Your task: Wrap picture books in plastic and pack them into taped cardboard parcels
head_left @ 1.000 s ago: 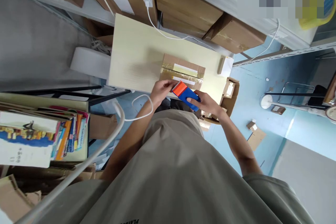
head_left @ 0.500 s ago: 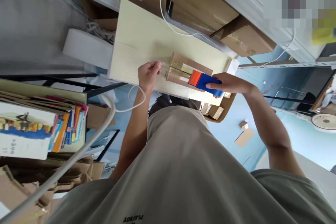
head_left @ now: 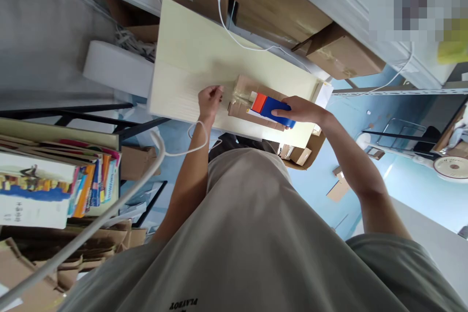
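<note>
A cardboard box (head_left: pixel 241 88) lies on the pale yellow tabletop (head_left: pixel 183 53), with shiny clear tape across its left end. My right hand (head_left: pixel 298 109) is wrapped round a blue and orange-red tape dispenser (head_left: pixel 272 107). Its orange-red end points left and sits over the top of the box, partly hiding a white label. Just left of the box, my left hand (head_left: pixel 210 100) is closed with thumb and fingers pinched together, apart from the cardboard. Whatever those fingers hold is too small to make out. A white cord (head_left: pixel 207 142) crosses my left wrist.
Large cartons (head_left: pixel 281 5) line the table's far side, where a white cable (head_left: pixel 237 39) runs down onto the tabletop. Books (head_left: pixel 91 180) fill a shelf at the left, above flattened cardboard (head_left: pixel 98 243). An open carton (head_left: pixel 310 153) stands below the table's right end.
My right hand has moved left along the box with the tape dispenser. My left hand has shifted slightly and stays pinched beside the box's left end.
</note>
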Demonstrator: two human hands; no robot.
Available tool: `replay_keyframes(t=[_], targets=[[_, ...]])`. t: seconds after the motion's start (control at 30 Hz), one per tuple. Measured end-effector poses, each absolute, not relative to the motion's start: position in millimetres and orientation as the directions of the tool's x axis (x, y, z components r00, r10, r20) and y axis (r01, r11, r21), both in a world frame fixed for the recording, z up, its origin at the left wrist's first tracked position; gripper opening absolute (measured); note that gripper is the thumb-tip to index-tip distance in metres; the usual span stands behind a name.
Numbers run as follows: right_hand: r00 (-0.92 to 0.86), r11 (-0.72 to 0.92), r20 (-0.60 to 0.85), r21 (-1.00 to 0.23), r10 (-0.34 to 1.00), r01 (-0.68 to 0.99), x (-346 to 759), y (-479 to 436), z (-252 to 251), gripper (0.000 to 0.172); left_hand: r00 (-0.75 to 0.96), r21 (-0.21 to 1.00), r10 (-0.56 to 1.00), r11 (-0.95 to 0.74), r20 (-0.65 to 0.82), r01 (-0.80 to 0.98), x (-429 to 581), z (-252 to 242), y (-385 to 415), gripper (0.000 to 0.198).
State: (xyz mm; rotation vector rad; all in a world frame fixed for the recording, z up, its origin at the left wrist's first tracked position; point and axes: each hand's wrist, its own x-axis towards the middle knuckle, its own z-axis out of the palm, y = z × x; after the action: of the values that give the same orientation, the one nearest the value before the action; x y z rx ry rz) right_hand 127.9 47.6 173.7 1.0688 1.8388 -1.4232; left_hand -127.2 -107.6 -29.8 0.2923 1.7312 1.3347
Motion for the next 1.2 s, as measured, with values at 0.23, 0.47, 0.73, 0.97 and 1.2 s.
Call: replay_keyframes(t=[0.23, 0.47, 0.73, 0.97, 1.2], targets=[[-0.506, 0.142, -0.812, -0.487, 0.290, 0.862, 129, 41, 171, 0.052, -0.556, 0.848, 0.641, 0.390, -0.529, -0.358, -84, -50, -112, 0.048], [-0.529, 0.179, -0.768, -0.500, 0.362, 0.848, 135, 40, 165, 0.050, -0.555, 0.943, 0.824, 0.264, -0.113, 0.201, -101, -12, -109, 0.093], [-0.608, 0.161, -0.724, -0.591, 0.326, 0.791, 144, 49, 140, 0.058, -0.217, 0.946, 0.970, 0.169, -0.109, 0.278, -85, 10, -95, 0.078], [-0.680, 0.113, -0.692, -0.676, 0.243, 0.728, 157, 52, 144, 0.065, -0.195, 0.920, 0.972, 0.192, -0.131, 0.341, -89, 1, -101, 0.085], [-0.361, 0.126, -0.877, -0.339, 0.316, 0.932, 288, 80, 204, 0.069, -0.204, 0.933, 0.967, 0.209, -0.152, 0.293, -90, -6, -99, 0.084]])
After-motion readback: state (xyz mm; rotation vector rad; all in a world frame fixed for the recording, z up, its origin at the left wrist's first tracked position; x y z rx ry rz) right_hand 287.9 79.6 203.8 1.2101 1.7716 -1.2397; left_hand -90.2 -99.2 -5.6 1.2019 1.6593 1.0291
